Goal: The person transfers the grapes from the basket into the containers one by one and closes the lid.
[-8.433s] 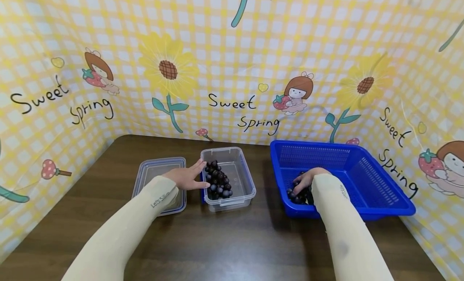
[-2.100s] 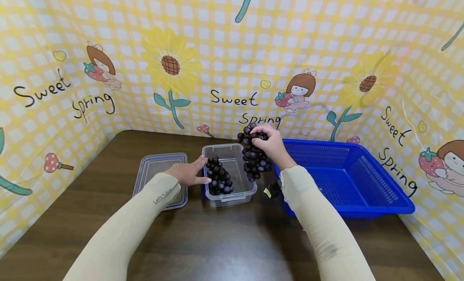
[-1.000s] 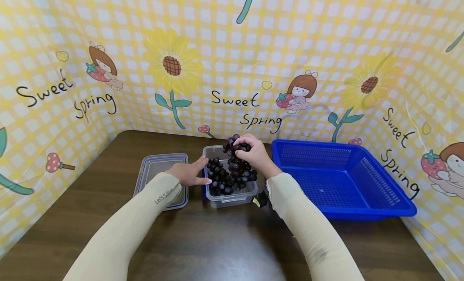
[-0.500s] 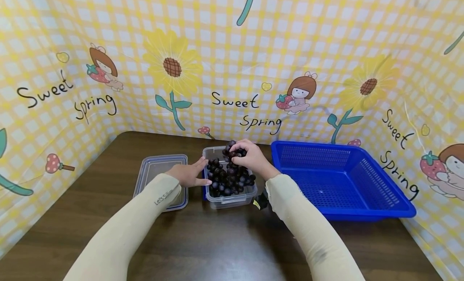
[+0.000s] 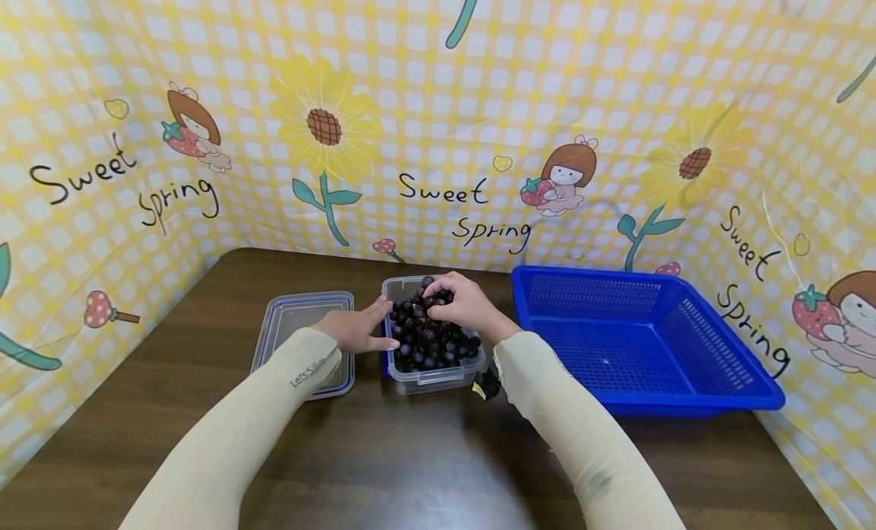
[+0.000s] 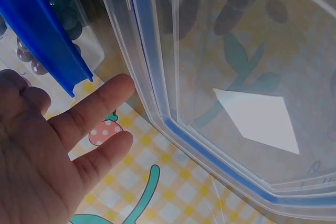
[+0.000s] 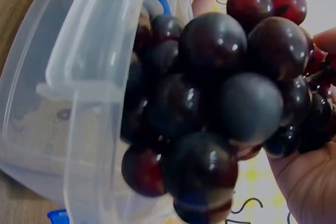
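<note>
In the head view, my right hand [image 5: 472, 308] pinches the top of a dark grape bunch [image 5: 448, 346] with thumb and fingertips. Most of that bunch sits inside a clear plastic container [image 5: 438, 379]. Another bunch of dark grapes [image 5: 405, 351] lies along the container's left side, partly overlapped by the first. The right wrist view shows the held grapes [image 7: 212, 103] large, right at the container's wall, with my right thumb and fingers at the far side. My left hand [image 5: 347, 330] spreads its straight fingers at the container's left rim, near its blue side clip [image 6: 47, 30].
The blue-edged clear lid [image 5: 280, 332] lies flat on the brown table [image 5: 356, 461], left of the container and partly under my left forearm. A blue plastic basket [image 5: 657, 402] stands at the right. A checked cloth [image 5: 438, 96] hangs around the table's back and sides.
My right hand has taken the second grape bunch from the blue basket, carried it left and lowered it into the container. My left hand has stayed at the rim.
</note>
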The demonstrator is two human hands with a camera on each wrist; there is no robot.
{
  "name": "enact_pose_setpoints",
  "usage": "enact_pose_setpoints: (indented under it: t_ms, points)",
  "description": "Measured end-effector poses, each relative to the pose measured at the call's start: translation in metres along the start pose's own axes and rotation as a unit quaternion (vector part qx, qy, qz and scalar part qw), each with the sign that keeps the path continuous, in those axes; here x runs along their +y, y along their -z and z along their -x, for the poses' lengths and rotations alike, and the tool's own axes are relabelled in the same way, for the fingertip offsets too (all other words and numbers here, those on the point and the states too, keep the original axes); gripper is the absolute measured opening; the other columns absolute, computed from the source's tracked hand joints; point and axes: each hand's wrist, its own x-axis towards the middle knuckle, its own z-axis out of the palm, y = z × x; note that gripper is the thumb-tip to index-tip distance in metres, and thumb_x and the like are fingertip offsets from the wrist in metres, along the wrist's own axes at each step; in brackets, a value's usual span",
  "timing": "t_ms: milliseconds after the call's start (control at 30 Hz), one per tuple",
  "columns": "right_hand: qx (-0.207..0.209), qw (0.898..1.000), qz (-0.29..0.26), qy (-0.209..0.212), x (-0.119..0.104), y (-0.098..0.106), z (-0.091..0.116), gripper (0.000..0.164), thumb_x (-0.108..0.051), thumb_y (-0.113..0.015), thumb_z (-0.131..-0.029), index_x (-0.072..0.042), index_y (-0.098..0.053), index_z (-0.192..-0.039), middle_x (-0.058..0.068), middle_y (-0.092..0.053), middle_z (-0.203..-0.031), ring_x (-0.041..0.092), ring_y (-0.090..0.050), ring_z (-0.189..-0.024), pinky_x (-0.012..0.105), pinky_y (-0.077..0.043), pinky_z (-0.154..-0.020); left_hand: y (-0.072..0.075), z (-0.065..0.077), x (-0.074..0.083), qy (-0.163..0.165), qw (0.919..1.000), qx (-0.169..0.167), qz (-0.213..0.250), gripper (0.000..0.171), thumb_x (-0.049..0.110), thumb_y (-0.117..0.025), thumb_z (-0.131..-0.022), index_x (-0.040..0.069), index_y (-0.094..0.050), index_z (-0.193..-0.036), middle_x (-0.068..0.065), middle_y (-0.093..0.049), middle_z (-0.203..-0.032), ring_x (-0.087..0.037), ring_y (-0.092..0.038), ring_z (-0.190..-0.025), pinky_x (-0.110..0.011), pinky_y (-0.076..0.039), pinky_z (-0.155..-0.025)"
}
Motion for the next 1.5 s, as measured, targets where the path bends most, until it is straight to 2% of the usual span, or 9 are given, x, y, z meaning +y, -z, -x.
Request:
enact_pose_setpoints:
  t_ms: [233, 367, 500, 567, 667, 867, 1233, 1300, 1500]
  points:
    - [-0.007, 0.999, 0.007, -0.044, 0.003, -0.001, -0.006, 0.022, -0.008, -0.069, -0.079, -0.003, -0.069, -0.101, 0.013, -0.058, -0.122, 0.027, -0.050, -0.115, 0.042, -0.042, -0.096, 0.002, 0.000, 0.002, 0.008, 1.0000, -0.002, 0.000, 0.091, 0.067, -0.039, -0.092, 0.009, -0.008, -0.155, -0.013, -0.001, -0.160, -0.038, -0.042, -0.130, -0.052, -0.042, -0.096]
    - [-0.015, 0.998, 0.010, -0.052, 0.010, -0.004, -0.010, 0.026, -0.009, -0.067, -0.080, -0.002, -0.068, -0.105, 0.013, -0.057, -0.123, 0.027, -0.047, -0.116, 0.042, -0.040, -0.097, 0.002, 0.002, 0.003, 0.009, 1.0000, -0.002, 0.002, 0.089, 0.065, -0.040, -0.093, 0.008, -0.009, -0.155, -0.014, -0.002, -0.160, -0.038, -0.042, -0.130, -0.052, -0.042, -0.096]
    - [-0.038, 0.997, -0.002, -0.064, 0.010, -0.006, -0.011, 0.046, -0.010, -0.066, -0.083, -0.002, -0.057, -0.127, 0.016, -0.047, -0.136, 0.030, -0.038, -0.128, 0.045, -0.035, -0.103, 0.001, 0.003, 0.003, 0.008, 1.0000, 0.001, -0.003, 0.090, 0.065, -0.040, -0.093, 0.008, -0.008, -0.155, -0.013, -0.002, -0.160, -0.038, -0.045, -0.127, -0.050, -0.044, -0.092]
    - [-0.053, 0.995, -0.010, -0.083, 0.008, -0.005, -0.010, 0.061, -0.012, -0.066, -0.084, -0.005, -0.044, -0.141, 0.018, -0.037, -0.145, 0.031, -0.032, -0.133, 0.048, -0.033, -0.105, 0.001, 0.003, 0.002, 0.008, 1.0000, 0.002, -0.005, 0.091, 0.067, -0.039, -0.092, 0.008, -0.008, -0.155, -0.013, -0.001, -0.160, -0.038, -0.048, -0.125, -0.050, -0.045, -0.091]
    - [-0.070, 0.991, -0.016, -0.113, 0.007, -0.005, -0.011, 0.076, -0.016, -0.066, -0.087, -0.010, -0.027, -0.151, 0.019, -0.022, -0.153, 0.032, -0.026, -0.138, 0.050, -0.032, -0.106, 0.000, 0.004, 0.001, 0.010, 0.9999, 0.001, -0.006, 0.092, 0.069, -0.038, -0.091, 0.009, -0.008, -0.155, -0.012, -0.001, -0.160, -0.038, -0.050, -0.123, -0.050, -0.046, -0.091]
    - [-0.088, 0.990, -0.003, -0.109, 0.008, -0.006, -0.014, 0.073, -0.018, -0.063, -0.091, -0.005, -0.024, -0.151, 0.019, -0.020, -0.154, 0.032, -0.022, -0.140, 0.049, -0.029, -0.108, 0.001, 0.007, 0.001, 0.013, 0.9999, -0.002, -0.002, 0.092, 0.068, -0.039, -0.091, 0.009, -0.009, -0.155, -0.013, -0.002, -0.160, -0.038, -0.050, -0.122, -0.051, -0.045, -0.091]
    - [-0.056, 0.989, 0.029, -0.136, 0.014, 0.001, -0.010, 0.078, -0.030, -0.059, -0.095, -0.008, -0.012, -0.154, 0.023, -0.008, -0.155, 0.034, -0.017, -0.142, 0.050, -0.027, -0.110, 0.003, 0.003, 0.003, 0.006, 1.0000, -0.004, 0.006, 0.091, 0.066, -0.039, -0.092, 0.009, -0.006, -0.155, -0.012, 0.001, -0.160, -0.038, -0.044, -0.128, -0.051, -0.042, -0.096]
    - [-0.059, 0.986, 0.052, -0.145, 0.013, 0.005, -0.008, 0.076, -0.028, -0.060, -0.095, -0.006, -0.016, -0.153, 0.025, -0.014, -0.153, 0.035, -0.024, -0.139, 0.049, -0.030, -0.108, 0.003, 0.004, 0.003, 0.003, 0.9999, -0.006, 0.009, 0.091, 0.066, -0.039, -0.092, 0.009, -0.006, -0.155, -0.013, 0.001, -0.160, -0.038, -0.043, -0.129, -0.051, -0.042, -0.096]
    - [-0.106, 0.968, 0.166, -0.154, 0.010, 0.017, -0.003, 0.050, -0.020, -0.068, -0.089, 0.000, -0.054, -0.132, 0.018, -0.055, -0.132, 0.030, -0.055, -0.116, 0.042, -0.044, -0.096, 0.004, 0.006, 0.004, 0.000, 0.9998, -0.008, 0.018, 0.091, 0.065, -0.040, -0.093, 0.008, -0.006, -0.155, -0.014, 0.001, -0.160, -0.039, -0.043, -0.129, -0.050, -0.044, -0.093]
